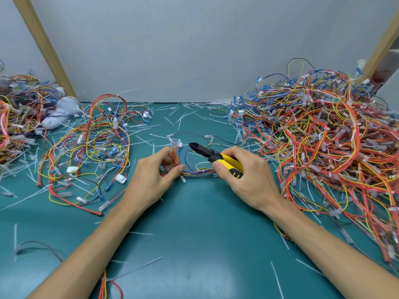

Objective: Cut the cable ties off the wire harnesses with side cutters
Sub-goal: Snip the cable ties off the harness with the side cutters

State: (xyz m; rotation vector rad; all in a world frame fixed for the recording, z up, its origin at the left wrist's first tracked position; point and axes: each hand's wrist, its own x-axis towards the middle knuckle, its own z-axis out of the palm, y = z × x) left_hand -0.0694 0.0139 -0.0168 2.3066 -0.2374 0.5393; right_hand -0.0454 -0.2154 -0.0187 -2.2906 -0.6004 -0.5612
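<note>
Directly between the two hands, a small wire harness (192, 172) lies on the green bench (194, 229): thin red, blue, yellow, purple and black wires bunched into one strand, then fanning into loops beyond the fingertips, ending in clear-sleeved terminals and a little white connector (180, 144). A white cable tie (201, 168) circles the strand just beside the right thumb, its tail curling up. Left hand (155, 178): palm down, thumb and forefingers pinching the harness's left end, wires rising between the fingers. Right hand (244, 180): fingers wrapped round the yellow-and-black handles of the side cutters (213, 156), thumb on the near handle; black jaws point away and leftward, above the harness loops, apart from the tie; cannot tell how far the jaws gape. Both forearms bare, converging from the near edge. Outboard of the right hand, a tall heap of harnesses (323, 137); outboard of the left hand, a looser spread of harnesses (90, 147). Cut tie offcuts (179, 118) litter the bench beyond both hands.
</note>
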